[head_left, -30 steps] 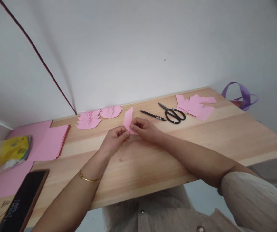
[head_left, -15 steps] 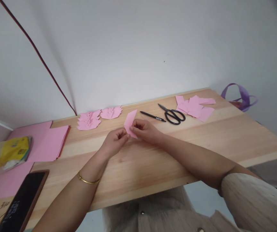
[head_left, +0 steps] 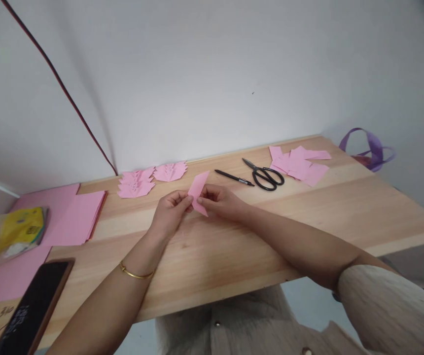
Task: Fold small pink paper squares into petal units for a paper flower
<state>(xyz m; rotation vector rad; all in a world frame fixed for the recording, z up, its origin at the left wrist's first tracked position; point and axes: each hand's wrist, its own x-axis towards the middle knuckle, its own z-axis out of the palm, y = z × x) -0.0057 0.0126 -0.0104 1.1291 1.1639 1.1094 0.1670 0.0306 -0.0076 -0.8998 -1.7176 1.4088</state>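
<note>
Pink paper strip point(head_left: 198, 184), at eight o'clock from the black pen point(head_left: 233, 177), is pinched by left hand point(head_left: 168, 213) and right hand point(head_left: 225, 202); the left grip now sits higher (lower end uncovered), suggesting ongoing fold adjustment.

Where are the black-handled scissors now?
In the head view, the black-handled scissors lie right of centre, between the slim black pen and the pink paper pieces.

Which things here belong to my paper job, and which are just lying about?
Probably in the job: pink strip in left hand and right hand; scissors; pen; cut shapes; loose pieces; pink sheets.

Seemingly lying about: phone; yellow packet; purple band.
</note>
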